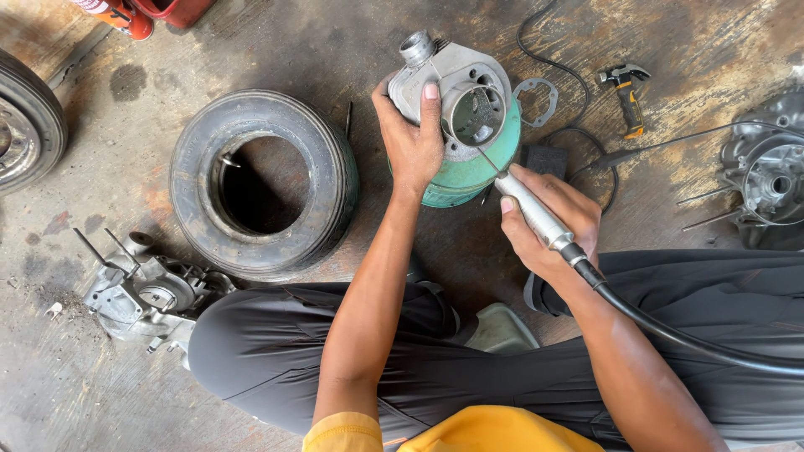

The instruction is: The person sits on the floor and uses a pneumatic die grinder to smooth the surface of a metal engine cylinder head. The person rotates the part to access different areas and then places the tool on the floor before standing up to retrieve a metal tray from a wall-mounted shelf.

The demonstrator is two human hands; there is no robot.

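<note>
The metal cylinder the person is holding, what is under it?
The metal cylinder sits on a green round can, steadied by the left hand. The right hand pokes a grinder tip inside. The can's top is covered.

A vehicle repair workshop, seen from above. The stained, oil-marked concrete floor (pixel 100 393) carries a loose tyre (pixel 264 184), an engine casing (pixel 146 293), a gasket (pixel 536 100) and a hammer (pixel 626 96).

No screens or signs in view; no packages on floor; one possible label only: white patch on red container (pixel 126 15) at top-left frame edge, cut off by frame, shape and markings too small to tell.
</note>
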